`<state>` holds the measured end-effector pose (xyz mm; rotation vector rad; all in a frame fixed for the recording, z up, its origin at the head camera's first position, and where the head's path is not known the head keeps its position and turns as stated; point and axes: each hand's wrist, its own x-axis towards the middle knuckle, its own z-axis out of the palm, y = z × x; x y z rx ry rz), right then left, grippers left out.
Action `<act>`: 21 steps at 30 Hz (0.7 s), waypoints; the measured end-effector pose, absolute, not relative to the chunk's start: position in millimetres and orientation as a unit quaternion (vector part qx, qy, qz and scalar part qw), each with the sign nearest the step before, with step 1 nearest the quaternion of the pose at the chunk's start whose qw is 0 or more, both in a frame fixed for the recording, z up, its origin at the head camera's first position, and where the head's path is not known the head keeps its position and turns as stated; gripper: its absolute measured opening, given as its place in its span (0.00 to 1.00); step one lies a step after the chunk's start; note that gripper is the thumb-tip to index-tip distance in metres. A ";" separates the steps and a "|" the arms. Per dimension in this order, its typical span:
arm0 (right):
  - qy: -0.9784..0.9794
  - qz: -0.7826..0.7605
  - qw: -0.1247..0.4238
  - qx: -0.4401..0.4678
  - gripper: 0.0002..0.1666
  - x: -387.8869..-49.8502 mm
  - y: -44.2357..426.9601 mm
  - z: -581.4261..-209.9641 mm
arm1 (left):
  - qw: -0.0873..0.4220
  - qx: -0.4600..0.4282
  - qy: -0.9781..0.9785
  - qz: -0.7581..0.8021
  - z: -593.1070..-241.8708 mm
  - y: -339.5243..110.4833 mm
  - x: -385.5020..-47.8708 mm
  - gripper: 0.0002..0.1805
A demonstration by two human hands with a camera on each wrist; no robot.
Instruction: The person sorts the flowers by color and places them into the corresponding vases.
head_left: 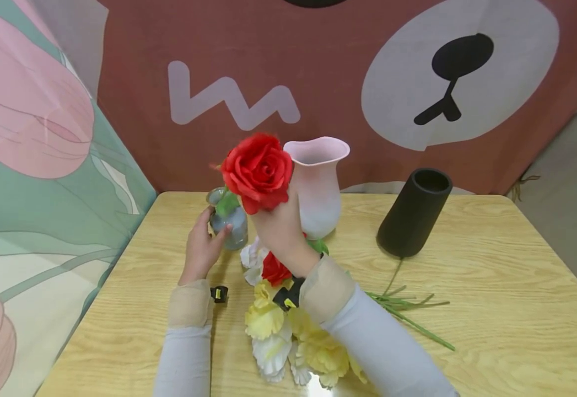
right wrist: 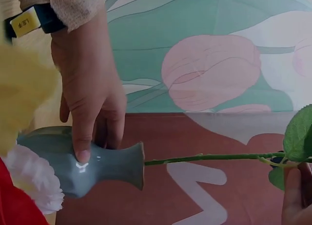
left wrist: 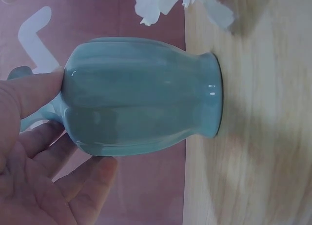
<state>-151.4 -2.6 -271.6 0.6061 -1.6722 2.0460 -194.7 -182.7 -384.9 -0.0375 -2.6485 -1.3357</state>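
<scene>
My left hand (head_left: 203,245) holds a small blue-green glazed vase (head_left: 237,226) round its upper part, thumb on one side and fingers on the other. The vase (left wrist: 136,98) stands with its base on the table. My right hand (head_left: 282,229) is raised above it and pinches the stem of a red rose (head_left: 260,172) just under its leaves (right wrist: 298,134). In the right wrist view the thin green stem (right wrist: 209,157) runs down into the vase's flared mouth. The stem's lower end is hidden inside.
A pink-and-white wavy-rimmed vase (head_left: 320,193) stands behind my right hand. Farther right is a black vase (head_left: 414,215). Yellow flowers (head_left: 323,350), white flowers (head_left: 272,350) and another red rose (head_left: 275,269) lie under my right arm, their green stems (head_left: 417,320) pointing right on the wooden table (head_left: 506,275).
</scene>
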 end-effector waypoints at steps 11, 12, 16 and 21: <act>-0.723 0.627 0.220 0.188 0.18 -177.6 -4.8 -271.1 | 0.096 -0.021 -0.887 -0.451 -385.0 -182.0 -196.0 0.35; -0.732 0.620 0.216 0.183 0.18 -179.3 -5.0 -270.5 | 0.096 -0.021 -0.887 -0.451 -384.8 -181.9 -195.8 0.35; -0.748 0.619 0.179 0.160 0.17 -184.6 -6.6 -269.6 | 0.089 -0.019 -0.888 -0.451 -384.2 -181.9 -194.9 0.35; -0.751 0.631 0.143 0.135 0.19 -191.5 -9.4 -274.0 | 0.079 -0.014 -0.891 -0.447 -384.4 -182.4 -195.0 0.34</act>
